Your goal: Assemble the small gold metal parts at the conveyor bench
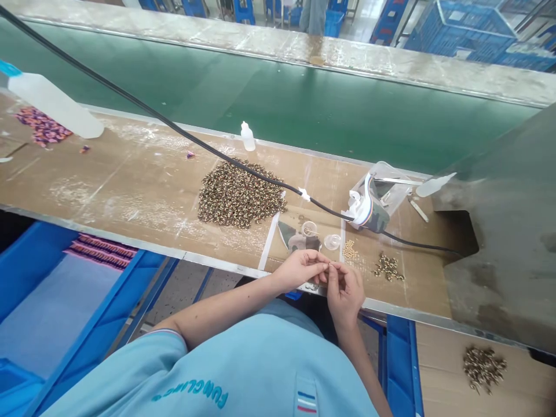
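Observation:
My left hand (303, 269) and my right hand (346, 289) meet at the table's front edge, their fingertips pinched together. Whatever sits between the fingertips is too small to make out. Just beyond them are a small round cup (308, 229) and a clear round dish (332, 241). Small gold beads (350, 249) lie past my right hand, with a small group of dark and gold pieces (388, 267) to their right. A large pile of similar pieces (241, 194) spreads out to the left, beyond my left forearm.
A black cable (174, 125) crosses above the table to a taped dark device (376, 217) by a clear plastic box (395, 194). A small white bottle (248, 136) stands behind the pile. A large bottle (56, 105) is at left; a grey metal housing (508, 231) is at right.

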A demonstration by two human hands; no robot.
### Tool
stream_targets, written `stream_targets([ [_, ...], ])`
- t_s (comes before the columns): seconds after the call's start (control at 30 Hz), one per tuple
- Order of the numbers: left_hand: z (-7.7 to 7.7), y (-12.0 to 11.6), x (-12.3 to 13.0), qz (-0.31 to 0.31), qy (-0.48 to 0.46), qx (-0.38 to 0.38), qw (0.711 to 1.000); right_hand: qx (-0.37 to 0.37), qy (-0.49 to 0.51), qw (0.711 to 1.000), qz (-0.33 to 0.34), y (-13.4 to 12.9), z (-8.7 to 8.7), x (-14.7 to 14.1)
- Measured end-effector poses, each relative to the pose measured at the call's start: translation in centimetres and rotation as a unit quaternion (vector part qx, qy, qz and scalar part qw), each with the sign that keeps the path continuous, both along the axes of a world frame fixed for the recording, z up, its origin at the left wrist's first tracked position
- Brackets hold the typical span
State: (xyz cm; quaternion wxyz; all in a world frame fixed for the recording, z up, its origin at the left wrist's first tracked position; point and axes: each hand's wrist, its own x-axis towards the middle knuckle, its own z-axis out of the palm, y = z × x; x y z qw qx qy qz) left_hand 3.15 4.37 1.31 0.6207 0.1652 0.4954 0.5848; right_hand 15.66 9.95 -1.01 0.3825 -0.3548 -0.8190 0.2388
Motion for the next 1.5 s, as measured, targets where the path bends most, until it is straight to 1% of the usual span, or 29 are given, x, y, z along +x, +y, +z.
stream_targets([
  [0.33, -0.06, -0.36, 0.0, 0.018, -0.004, 0.013, 1.0, 0.051, -0.014, 0.999, 0.002, -0.38, 0.03, -0.11],
  [0.57, -0.42, -0.34, 0.19, 0.022, -0.008, 0.024, 0.999, 0.037, -0.017, 0.999, -0.005, -0.42, -0.12, -0.01],
  [0.8, -0.48, -0.52, 0.48, 0.026, 0.048, 0.057, 0.997, 0.062, -0.001, 0.998, 0.021, -0.5, -0.03, 0.2],
  [0.93, -0.48, -0.6, 0.51, 0.017, 0.085, 0.065, 0.994, 0.056, -0.008, 0.998, 0.016, -0.39, 0.3, 0.36],
  [1.07, -0.73, -0.58, 0.57, 0.01, 0.093, 0.067, 0.993, 0.042, -0.009, 0.999, 0.006, 0.04, 0.33, 0.58],
  [1.23, -0.91, -0.57, 0.68, 0.018, 0.106, 0.063, 0.992, 0.03, -0.029, 0.999, 0.024, 0.34, 0.25, 0.57],
  [1.33, -0.9, -0.63, 0.75, 0.024, 0.114, 0.062, 0.991, 0.019, -0.016, 0.999, 0.029, 0.21, 0.24, 0.48],
  [1.5, -0.83, -0.72, 0.79, 0.022, 0.13, 0.063, 0.989, 0.042, 0.001, 0.998, 0.046, 0.21, 0.32, 0.54],
])
